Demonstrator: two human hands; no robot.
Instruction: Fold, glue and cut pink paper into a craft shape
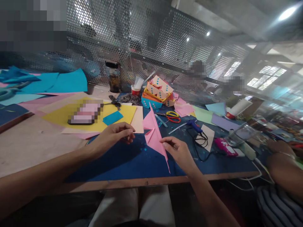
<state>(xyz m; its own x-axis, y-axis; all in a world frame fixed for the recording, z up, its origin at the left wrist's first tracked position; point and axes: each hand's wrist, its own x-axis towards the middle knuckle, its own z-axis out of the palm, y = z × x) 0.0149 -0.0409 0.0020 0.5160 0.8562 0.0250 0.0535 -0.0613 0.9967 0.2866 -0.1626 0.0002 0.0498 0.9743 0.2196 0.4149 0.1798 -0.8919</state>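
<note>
A folded pink paper (pixel 155 138) stands tilted above the blue table top, with a pointed tip up and a crease running down its length. My right hand (pixel 176 151) pinches its right edge between thumb and fingers. To the left of the paper, my left hand (pixel 120 134) is apart from it, its fingers loosely bent and nothing visible in them. Just behind that hand, a small blue paper piece (pixel 113 118) lies on a yellow sheet (pixel 127 113). Beyond the pink paper are scissors (pixel 174 117) with red and yellow handles.
A blue glue gun (pixel 195 126) with a black cord lies to the right, near a pink box (pixel 226 147). Folded paper baskets (pixel 157 91), a red-and-white cup (pixel 135 90) and a dark bottle (pixel 113 77) stand behind. A phone (pixel 85 113) lies left. Another person's arm (pixel 282 167) is at right.
</note>
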